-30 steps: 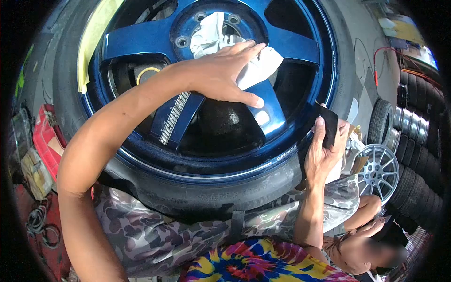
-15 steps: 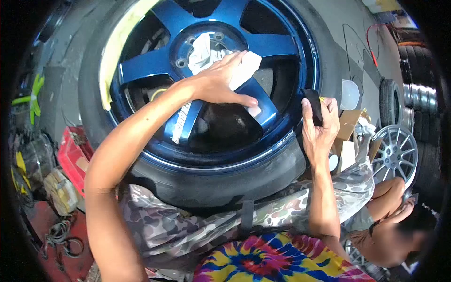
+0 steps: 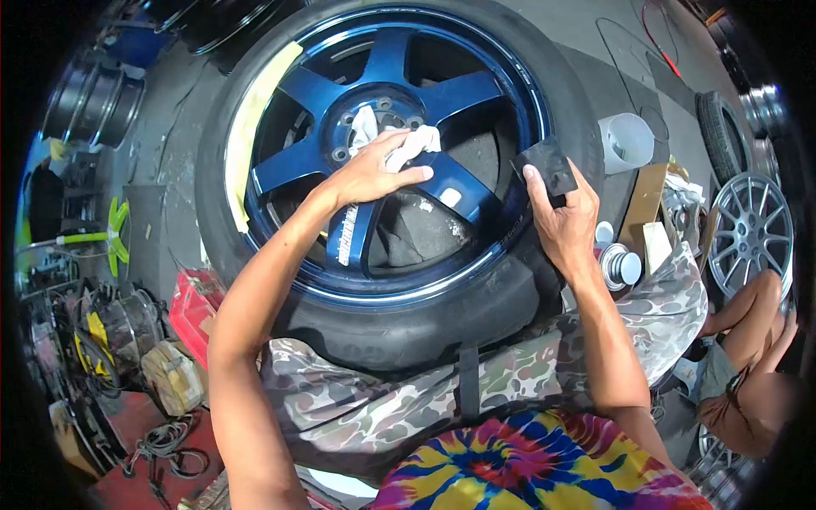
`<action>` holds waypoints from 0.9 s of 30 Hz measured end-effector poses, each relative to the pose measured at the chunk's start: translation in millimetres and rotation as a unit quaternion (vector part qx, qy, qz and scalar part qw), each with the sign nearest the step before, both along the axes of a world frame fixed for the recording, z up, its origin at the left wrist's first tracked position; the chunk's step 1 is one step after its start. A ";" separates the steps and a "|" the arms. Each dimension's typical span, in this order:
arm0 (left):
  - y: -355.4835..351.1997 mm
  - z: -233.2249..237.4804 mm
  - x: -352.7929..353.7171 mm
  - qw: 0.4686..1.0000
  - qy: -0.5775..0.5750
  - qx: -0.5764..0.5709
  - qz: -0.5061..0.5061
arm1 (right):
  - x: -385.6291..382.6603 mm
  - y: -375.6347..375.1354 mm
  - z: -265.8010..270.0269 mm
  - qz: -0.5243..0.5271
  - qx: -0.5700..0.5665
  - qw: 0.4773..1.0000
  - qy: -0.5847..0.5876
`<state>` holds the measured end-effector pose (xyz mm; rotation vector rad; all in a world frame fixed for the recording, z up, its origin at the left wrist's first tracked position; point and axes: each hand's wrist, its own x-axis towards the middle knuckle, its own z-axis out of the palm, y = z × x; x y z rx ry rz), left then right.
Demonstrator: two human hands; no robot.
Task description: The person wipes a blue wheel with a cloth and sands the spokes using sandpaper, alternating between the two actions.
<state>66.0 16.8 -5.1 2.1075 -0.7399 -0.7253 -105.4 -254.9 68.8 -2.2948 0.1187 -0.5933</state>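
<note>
Pinching a black pad [image 3: 552,166] between thumb and fingers, the right hand [image 3: 565,217] has a narrow grip at three o'clock on the blue wheel [image 3: 463,95]. The left hand [image 3: 367,174] lies over a white cloth [image 3: 418,146] near the hub, thumb apart; whether its grip is closed on the cloth cannot be told. White lettering [image 3: 345,236] on the seven o'clock spoke seems to end in "RACING"; the first part is too small to read. Around the wheel sits a black tyre [image 3: 399,331], with a yellow strip [image 3: 248,136] toward ten o'clock.

Beyond the tyre, a translucent tub [image 3: 614,153] stands open at three o'clock. Just past three is a cardboard box [image 3: 641,202], crumpled white material [image 3: 682,201] in or behind it; near four, a round tin [image 3: 627,269] with a pale top. Toward eight sits a red container [image 3: 192,325], contents unclear.
</note>
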 end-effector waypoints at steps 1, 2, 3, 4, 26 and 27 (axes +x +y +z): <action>-2.0 -1.0 -3.0 1.000 -0.008 0.003 0.009 | 1.3 0.0 -1.4 -0.001 0.001 1.000 -0.030; -3.3 -1.4 -3.3 1.000 -0.008 0.005 0.007 | 0.0 -0.5 -1.3 -0.003 0.003 1.000 -0.030; -4.6 -1.6 -2.4 1.000 -0.010 0.013 0.007 | -1.0 -1.1 -0.3 -0.003 0.009 1.000 -0.012; -5.1 -2.2 -1.8 1.000 -0.012 0.021 0.007 | -1.3 -1.1 1.2 -0.002 0.014 1.000 0.007; -29.1 2.1 -20.1 0.990 -0.047 0.117 0.058 | -1.0 10.4 -5.3 0.125 0.014 0.992 0.023; -31.1 4.7 -20.8 0.990 -0.055 0.117 0.060 | -0.3 10.5 -6.7 0.137 0.003 0.991 0.010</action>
